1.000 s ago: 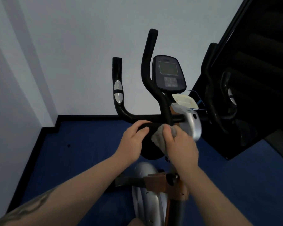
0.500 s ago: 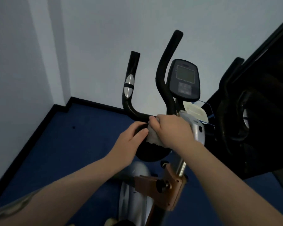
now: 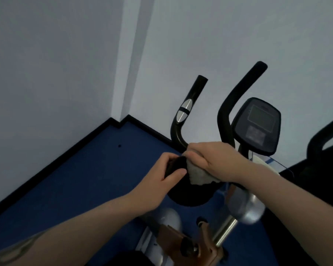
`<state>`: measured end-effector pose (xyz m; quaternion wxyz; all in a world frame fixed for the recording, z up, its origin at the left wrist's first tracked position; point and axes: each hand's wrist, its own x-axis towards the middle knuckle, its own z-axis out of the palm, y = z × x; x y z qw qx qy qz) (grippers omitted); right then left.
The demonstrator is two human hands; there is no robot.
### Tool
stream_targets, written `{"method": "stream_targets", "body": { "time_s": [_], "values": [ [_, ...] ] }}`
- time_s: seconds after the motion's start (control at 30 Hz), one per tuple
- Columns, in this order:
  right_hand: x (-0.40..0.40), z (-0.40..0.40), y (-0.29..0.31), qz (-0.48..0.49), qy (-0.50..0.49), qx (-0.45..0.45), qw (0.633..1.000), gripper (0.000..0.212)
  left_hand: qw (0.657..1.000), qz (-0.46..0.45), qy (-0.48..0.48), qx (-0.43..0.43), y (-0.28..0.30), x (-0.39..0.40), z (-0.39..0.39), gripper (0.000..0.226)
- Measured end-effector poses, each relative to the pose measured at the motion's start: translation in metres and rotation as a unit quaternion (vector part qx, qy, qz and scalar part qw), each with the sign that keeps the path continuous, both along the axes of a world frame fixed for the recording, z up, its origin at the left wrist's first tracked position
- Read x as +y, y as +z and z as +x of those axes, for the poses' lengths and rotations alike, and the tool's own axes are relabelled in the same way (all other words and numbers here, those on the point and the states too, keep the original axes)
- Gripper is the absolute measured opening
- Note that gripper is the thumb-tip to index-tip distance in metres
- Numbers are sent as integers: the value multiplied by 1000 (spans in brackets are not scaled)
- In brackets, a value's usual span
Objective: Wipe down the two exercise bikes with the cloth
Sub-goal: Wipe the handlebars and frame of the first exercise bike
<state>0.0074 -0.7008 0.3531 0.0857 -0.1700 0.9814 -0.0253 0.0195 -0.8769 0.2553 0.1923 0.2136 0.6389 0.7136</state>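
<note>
Both hands work at the black curved handlebar [image 3: 178,131] of the silver exercise bike [image 3: 244,206]: the right hand [image 3: 213,160] grips a crumpled grey cloth [image 3: 197,174] against the bar, the left hand [image 3: 161,181] curls round a black foam grip [image 3: 176,166]. One dark console [image 3: 258,124] rises behind. A second black bike [image 3: 323,146] stands at the right edge, on blue floor [image 3: 85,179].

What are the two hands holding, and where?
The right hand grips the cloth by its upper part, bunched against the handlebar. The left hand holds the black saddle at its narrow front end.
</note>
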Motion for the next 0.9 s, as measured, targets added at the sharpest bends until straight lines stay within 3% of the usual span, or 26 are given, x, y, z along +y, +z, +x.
{"method": "stream_targets", "body": {
  "time_s": [0.07,0.17,0.27,0.4,0.57,0.8,0.9],
  "values": [
    [7,-5,3,18,57,0,998,59,999,11,16,-31,-1,2,1,25],
    [-6,-24,-2,4,115,-16,993,39,994,43,36,-92,-6,5,8,33],
    [-15,-34,-5,-27,167,-54,984,39,986,82,26,-146,-14,9,16,48],
    [-9,-43,3,-47,201,-122,971,33,987,44,40,-146,-16,10,15,61],
    [-45,-49,-5,-8,249,-106,963,34,991,43,32,-122,-13,15,14,82],
    [-26,-50,-2,-52,260,-131,955,35,993,23,44,-111,-13,12,14,86],
    [-40,-44,-13,-55,258,-89,960,29,994,25,41,-103,-17,13,15,78]
  ]
}}
